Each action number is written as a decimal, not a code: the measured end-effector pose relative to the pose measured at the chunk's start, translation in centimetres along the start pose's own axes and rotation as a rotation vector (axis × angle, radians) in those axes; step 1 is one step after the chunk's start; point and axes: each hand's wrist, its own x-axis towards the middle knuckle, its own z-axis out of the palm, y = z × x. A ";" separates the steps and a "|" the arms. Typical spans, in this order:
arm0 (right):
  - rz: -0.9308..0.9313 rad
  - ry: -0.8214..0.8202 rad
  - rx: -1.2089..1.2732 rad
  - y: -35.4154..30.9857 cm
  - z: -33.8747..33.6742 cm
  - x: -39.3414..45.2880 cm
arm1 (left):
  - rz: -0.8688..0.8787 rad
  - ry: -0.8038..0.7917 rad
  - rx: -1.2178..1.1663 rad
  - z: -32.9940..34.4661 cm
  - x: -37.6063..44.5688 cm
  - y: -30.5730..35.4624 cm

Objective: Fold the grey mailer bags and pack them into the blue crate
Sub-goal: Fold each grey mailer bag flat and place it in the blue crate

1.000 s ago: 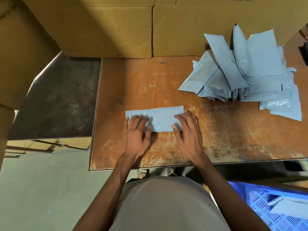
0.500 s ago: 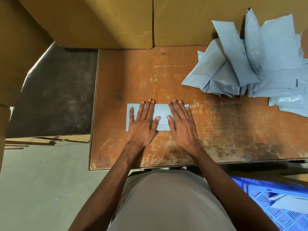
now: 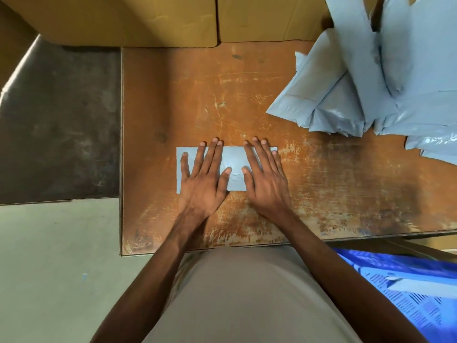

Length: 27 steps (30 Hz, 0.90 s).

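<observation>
A folded grey mailer bag [image 3: 234,159] lies flat as a narrow strip on the worn orange table [image 3: 346,189]. My left hand [image 3: 206,180] presses flat on its left half with straight, spread fingers. On its right half my right hand [image 3: 265,180] presses the same way. A loose pile of unfolded grey mailer bags [image 3: 376,80] sits at the table's far right. The blue crate [image 3: 410,298] stands on the floor at the lower right, with a folded grey bag [image 3: 420,285] inside it.
Large cardboard boxes [image 3: 138,18] stand along the table's far edge. A dark lower surface [image 3: 59,125] adjoins the table on the left, with pale floor [image 3: 57,268] below it. My torso fills the bottom centre.
Both hands slid forward from the bag's near edge until they cover it, flattening it. The view has tilted closer to the table.
</observation>
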 end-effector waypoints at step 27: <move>-0.094 0.017 -0.030 -0.2 0.3 -2.3 | -0.020 -0.022 -0.014 -0.4 -2.9 -0.7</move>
